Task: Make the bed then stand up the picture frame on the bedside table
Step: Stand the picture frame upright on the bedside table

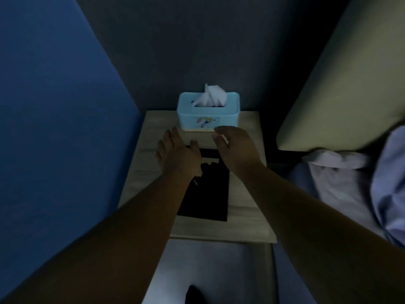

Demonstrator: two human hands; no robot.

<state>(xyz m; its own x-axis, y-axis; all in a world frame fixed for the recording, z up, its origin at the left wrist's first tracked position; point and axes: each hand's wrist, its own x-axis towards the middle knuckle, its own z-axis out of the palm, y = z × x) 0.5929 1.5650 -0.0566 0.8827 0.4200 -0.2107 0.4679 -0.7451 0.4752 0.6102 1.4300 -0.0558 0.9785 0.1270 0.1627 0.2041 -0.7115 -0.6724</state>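
hands (206, 148) spread over flat picture frame (208, 189)

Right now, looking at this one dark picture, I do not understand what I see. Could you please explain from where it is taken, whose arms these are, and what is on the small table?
There is no machine here. The picture comes from a camera worn on a person's head, looking forward and down, so the two bare arms are that person's own.

The left hand and the right hand reach over a light wooden bedside table. Both look open and neither is closed on anything that I can see.

On the table a dark picture frame lies flat, not yet standing. Behind it, near the wall, stands a light blue tissue box with a white tissue sticking out.

At the right is the bed, with a pale headboard and light bedding.
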